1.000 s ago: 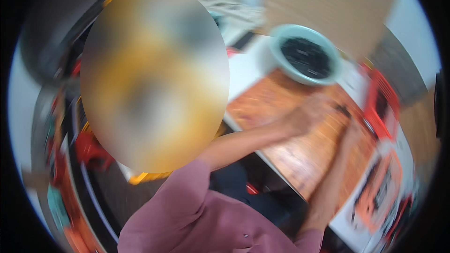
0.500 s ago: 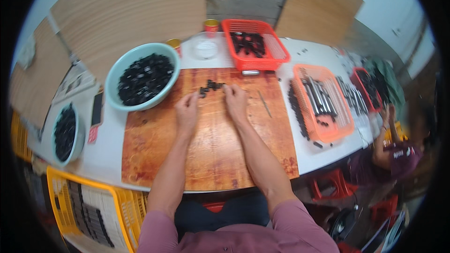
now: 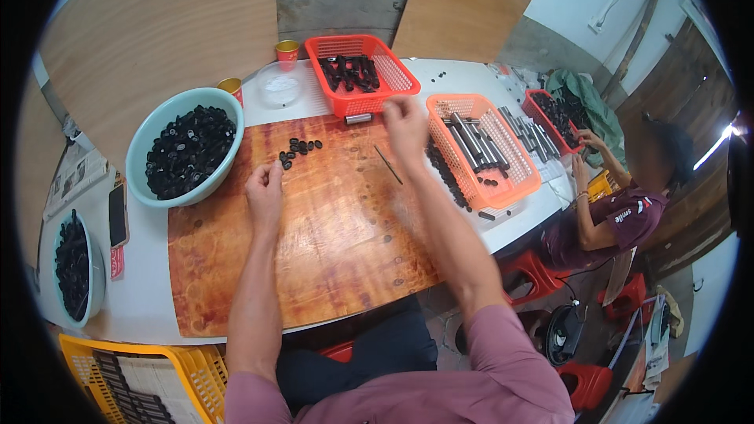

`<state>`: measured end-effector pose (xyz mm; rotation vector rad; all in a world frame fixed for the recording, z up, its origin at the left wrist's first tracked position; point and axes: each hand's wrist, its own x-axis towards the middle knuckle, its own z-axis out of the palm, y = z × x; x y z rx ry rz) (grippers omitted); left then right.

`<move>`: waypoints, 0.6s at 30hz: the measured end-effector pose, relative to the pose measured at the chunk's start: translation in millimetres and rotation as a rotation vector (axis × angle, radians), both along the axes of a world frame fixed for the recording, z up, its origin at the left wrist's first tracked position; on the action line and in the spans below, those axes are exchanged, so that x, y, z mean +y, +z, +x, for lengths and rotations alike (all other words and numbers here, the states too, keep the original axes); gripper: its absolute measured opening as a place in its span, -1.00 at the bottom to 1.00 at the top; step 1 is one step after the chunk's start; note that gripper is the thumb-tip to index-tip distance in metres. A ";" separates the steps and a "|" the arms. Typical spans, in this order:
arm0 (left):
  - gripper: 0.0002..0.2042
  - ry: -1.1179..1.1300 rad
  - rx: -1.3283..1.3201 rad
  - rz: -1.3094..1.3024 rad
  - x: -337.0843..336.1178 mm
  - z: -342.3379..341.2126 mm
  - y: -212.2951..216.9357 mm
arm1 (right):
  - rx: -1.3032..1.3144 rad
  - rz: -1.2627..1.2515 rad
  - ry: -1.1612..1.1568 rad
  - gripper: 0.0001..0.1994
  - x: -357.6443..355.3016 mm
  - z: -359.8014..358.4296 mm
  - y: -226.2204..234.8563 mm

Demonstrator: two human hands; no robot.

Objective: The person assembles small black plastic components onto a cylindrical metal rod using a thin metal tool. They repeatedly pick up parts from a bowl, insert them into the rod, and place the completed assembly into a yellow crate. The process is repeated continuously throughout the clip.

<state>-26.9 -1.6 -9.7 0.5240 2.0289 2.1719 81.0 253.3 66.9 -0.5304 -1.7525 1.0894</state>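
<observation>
Two bare hands work over an orange-brown wooden board point(image 3: 314, 251) that lies on a white worktop point(image 3: 141, 298). The left hand point(image 3: 265, 188) rests on the board with its fingers curled loosely, just beside a small cluster of black caps point(image 3: 297, 149); whether it pinches one of them cannot be told. The right hand point(image 3: 406, 122) is raised near the front edge of a red basket point(image 3: 357, 71) that holds dark parts, its fingers drawn together, but what it grips, if anything, cannot be made out; a short grey cylinder point(image 3: 358, 118) lies just below that basket's rim. A thin dark rod point(image 3: 388, 165) lies on the board beside the right forearm. To the right stands an orange basket point(image 3: 483, 149) with long grey tubes in it. At the left, a pale green bowl point(image 3: 187, 153) is heaped with black caps, and a smaller bowl point(image 3: 75, 267) of the same sits near the worktop's edge. Another person point(image 3: 620, 204) sits at the far right, reaching toward a second red basket point(image 3: 558, 114).
</observation>
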 end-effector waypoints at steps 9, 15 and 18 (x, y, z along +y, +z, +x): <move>-0.70 -0.024 0.052 -0.018 8.6 7.5 5.0 | -1.122 0.249 -0.568 -0.64 187.5 146.3 -16.4; -0.70 -0.009 0.053 -0.041 2.1 7.2 9.4 | -1.221 0.242 -0.549 -0.67 191.9 151.0 -43.3; -0.71 -0.012 0.063 -0.035 4.3 7.0 7.5 | -1.207 0.241 -0.544 -0.67 188.9 156.8 -37.3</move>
